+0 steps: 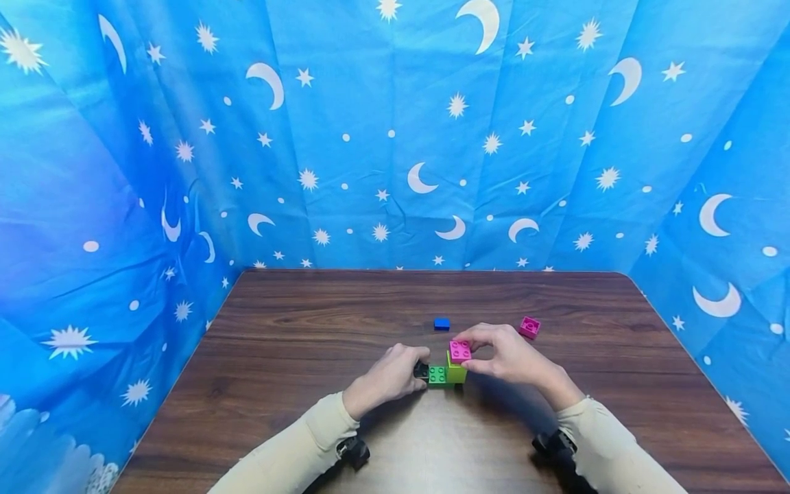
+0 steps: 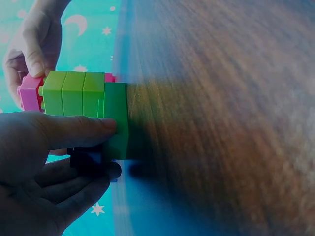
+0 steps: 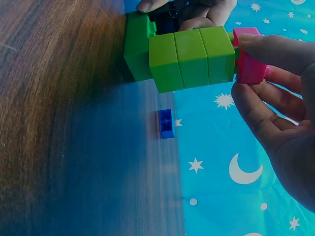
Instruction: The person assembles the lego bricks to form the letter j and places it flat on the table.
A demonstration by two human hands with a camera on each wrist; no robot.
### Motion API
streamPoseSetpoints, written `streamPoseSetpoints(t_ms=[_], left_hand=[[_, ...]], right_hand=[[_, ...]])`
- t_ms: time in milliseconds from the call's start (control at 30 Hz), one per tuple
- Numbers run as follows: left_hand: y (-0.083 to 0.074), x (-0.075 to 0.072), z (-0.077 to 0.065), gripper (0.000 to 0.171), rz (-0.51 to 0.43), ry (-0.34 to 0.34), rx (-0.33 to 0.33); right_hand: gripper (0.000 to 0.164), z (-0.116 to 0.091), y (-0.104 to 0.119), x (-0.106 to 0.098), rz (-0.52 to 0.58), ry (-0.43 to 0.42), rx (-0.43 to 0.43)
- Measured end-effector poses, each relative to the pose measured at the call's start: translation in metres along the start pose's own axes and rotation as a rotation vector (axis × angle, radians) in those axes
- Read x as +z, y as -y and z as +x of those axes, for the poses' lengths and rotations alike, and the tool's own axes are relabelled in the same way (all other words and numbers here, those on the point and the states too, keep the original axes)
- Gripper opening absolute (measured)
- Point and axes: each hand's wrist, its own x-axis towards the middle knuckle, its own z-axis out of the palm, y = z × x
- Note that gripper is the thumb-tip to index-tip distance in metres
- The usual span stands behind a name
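Thumb and fingers of my right hand [image 1: 509, 353] pinch a pink toy building brick [image 1: 459, 351] at the top of a stack of lime-green bricks [image 3: 192, 59]. A strip of lime studs shows between the pink brick and the topmost lime brick in the right wrist view. The stack stands on the right end of a green brick [image 1: 437, 374], whose left studs are bare. My left hand [image 1: 391, 374] grips the green brick and a black brick [image 1: 422, 370] at its left end. Fingers partly hide the black brick.
A small blue brick [image 1: 441, 324] lies on the wooden table [image 1: 296, 315] behind the stack. Farther right, beyond my right hand, a loose pink brick [image 1: 529, 327] lies with its hollow side showing. Blue cloth [image 1: 345, 158] with moons and stars hangs around the table.
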Motion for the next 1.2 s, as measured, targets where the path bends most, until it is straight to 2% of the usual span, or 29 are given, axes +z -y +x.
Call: streamPoseSetpoints(t_ms=[633, 867, 1200], left_hand=[[-0.0029, -0.0008, -0.001, 0.026, 0.011, 0.009, -0.007], [-0.0033, -0.0009, -0.0012, 0.026, 0.007, 0.01, -0.01], [-0.0023, -0.0014, 0.0006, 0.027, 0.016, 0.008, -0.004]], right_hand=[[0.035, -0.0004, 0.0034, 0.002, 0.008, 0.008, -0.005], [0.036, -0.0012, 0.003, 0.0016, 0.044, 0.013, -0.011], [0.035, 0.0012, 0.0017, 0.0019, 0.005, 0.01, -0.033]])
